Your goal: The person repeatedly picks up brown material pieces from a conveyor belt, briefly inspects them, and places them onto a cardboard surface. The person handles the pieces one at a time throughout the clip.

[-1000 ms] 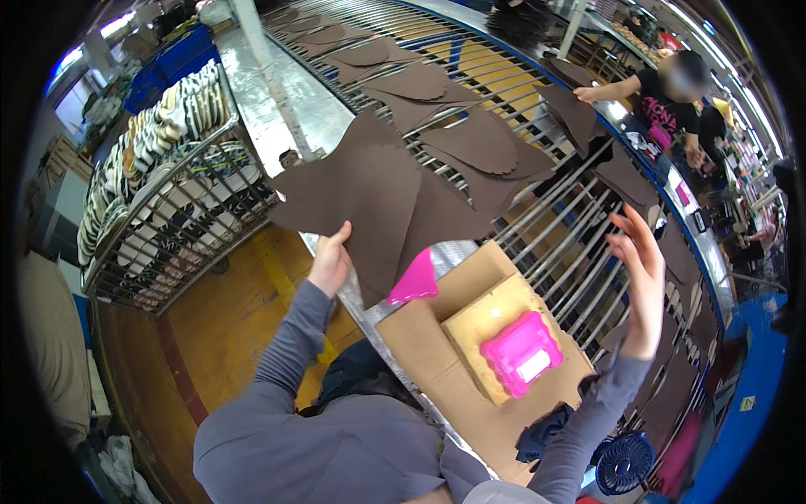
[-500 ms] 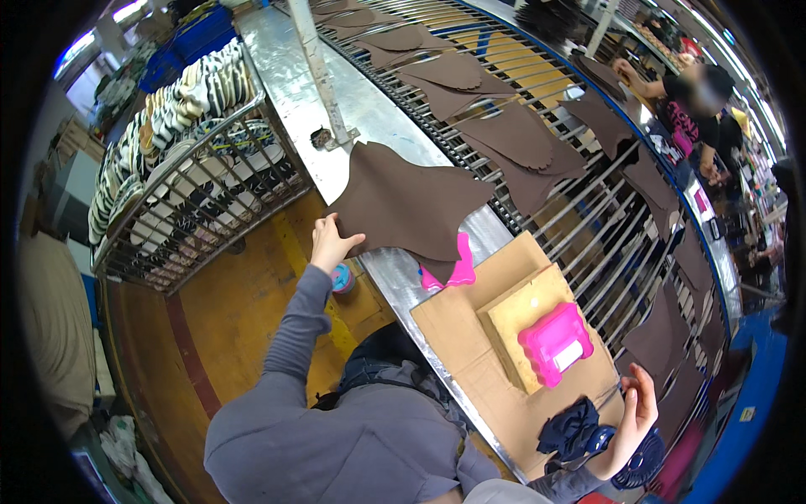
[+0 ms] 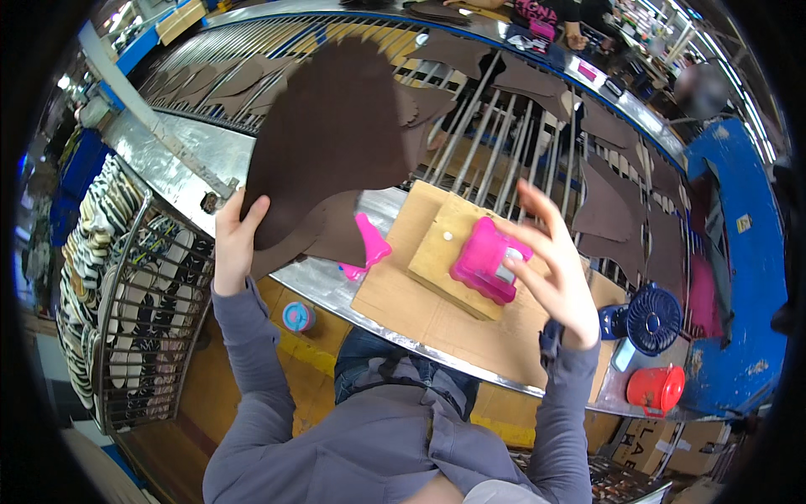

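A: What is held by the left hand (image 3: 233, 242)?

B: A big brown cut piece (image 3: 332, 139) is held up by it. The fingers (image 3: 254, 212) are clamped on the lower edge of the piece. The piece is lifted over the shiny metal desk (image 3: 168, 160) and the rollers (image 3: 504, 126) behind it. More brown pieces seem to be stacked under it in the same grip.

A: And the right hand (image 3: 554, 273)?

B: Nothing is held by it. Its fingers (image 3: 537, 206) are spread apart in the air. It is seen just above a pink box-shaped tool (image 3: 485, 262), but it cannot be told if the tool is touched.

A: Where is the pink tool kept?

B: It is set on a small cardboard block (image 3: 441, 252), and that block is laid on a bigger cardboard sheet (image 3: 403, 302) on the desk. A second pink thing (image 3: 368, 248) is seen beside the sheet, partly hidden by the brown piece.

A: What else is seen?

B: Many more brown pieces (image 3: 604, 210) are spread out on the rollers. A blue fan (image 3: 655, 319) and a red cup (image 3: 655, 388) are placed at the right end of the desk. A wire rack of shoe soles (image 3: 126, 311) is seen on the left. A small blue and pink pot (image 3: 298, 317) is set on the floor below.
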Motion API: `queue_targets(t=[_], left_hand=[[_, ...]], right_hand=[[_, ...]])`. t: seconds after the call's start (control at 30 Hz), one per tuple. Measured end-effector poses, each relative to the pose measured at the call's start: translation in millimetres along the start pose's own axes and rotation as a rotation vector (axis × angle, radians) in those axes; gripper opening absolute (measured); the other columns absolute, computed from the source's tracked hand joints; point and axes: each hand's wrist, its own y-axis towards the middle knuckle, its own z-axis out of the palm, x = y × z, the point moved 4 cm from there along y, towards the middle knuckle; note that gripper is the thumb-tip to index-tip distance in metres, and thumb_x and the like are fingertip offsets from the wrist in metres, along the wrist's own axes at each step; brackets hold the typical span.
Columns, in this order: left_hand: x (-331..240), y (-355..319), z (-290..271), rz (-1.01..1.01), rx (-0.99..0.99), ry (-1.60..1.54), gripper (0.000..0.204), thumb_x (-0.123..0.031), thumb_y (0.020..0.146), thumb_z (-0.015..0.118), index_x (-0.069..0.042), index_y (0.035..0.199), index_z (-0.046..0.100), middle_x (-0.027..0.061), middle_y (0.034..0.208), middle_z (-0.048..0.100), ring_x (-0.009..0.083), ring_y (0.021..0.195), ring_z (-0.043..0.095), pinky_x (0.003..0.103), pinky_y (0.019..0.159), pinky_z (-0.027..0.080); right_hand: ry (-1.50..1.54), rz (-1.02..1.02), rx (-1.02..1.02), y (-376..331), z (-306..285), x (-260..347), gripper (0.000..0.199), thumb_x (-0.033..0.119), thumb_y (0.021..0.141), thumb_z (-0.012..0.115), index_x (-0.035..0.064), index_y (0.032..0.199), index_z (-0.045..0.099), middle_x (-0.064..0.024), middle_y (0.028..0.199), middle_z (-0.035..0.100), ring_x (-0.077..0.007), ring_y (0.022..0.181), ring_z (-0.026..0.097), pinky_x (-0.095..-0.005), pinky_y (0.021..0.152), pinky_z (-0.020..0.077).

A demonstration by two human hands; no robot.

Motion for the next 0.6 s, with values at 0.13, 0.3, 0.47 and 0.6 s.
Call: queue_targets(t=[0.13,0.3,0.47,0.6], left_hand=[[-20.8,26.8,56.3,0.182,0.142,-0.246,0.024,-0.008,0.092,0.063,0.004,0.112,0.063,0.0055,0.101,0.067,0.0099,0.090,0.061,0.024,0.080,0.048],[-4.2,51.6,90.4,0.162,0.376,-0.157,0.022,-0.009,0.090,0.067,0.004,0.107,0.065,0.0045,0.099,0.069,0.0092,0.088,0.060,0.025,0.079,0.048],[-9.9,65.7,99.3,0.260,0.487,0.160,0.021,-0.007,0.088,0.064,0.005,0.105,0.065,0.0087,0.089,0.071,0.0093,0.080,0.062,0.025,0.074,0.049],[-11.2,69.4,105.0,0.273,0.476,0.188,0.016,-0.001,0.085,0.066,0.007,0.099,0.067,0.0054,0.086,0.071,0.0075,0.078,0.061,0.025,0.071,0.049]], right_hand=[[-0.111,-0.040,-0.085,25.5,-13.2,-2.8,0.049,0.010,0.076,0.073,0.0152,0.124,0.063,-0.0164,0.155,0.022,-0.0352,0.141,0.027,-0.0448,0.109,0.0323],[-0.016,0.047,-0.039,15.9,-15.1,-27.4,0.025,-0.002,0.082,0.065,0.0062,0.105,0.072,-0.0089,0.082,0.069,-0.0161,0.072,0.062,-0.0265,0.066,0.0482],[-0.070,0.070,-0.012,-4.1,9.6,-48.7,0.029,-0.001,0.082,0.064,0.0096,0.107,0.072,-0.0107,0.077,0.067,-0.0198,0.066,0.061,-0.0284,0.062,0.0483],[-0.109,0.104,-0.001,-8.3,16.2,-53.6,0.031,-0.001,0.080,0.065,0.0111,0.108,0.072,-0.0118,0.074,0.066,-0.0214,0.064,0.061,-0.0293,0.061,0.0485]])
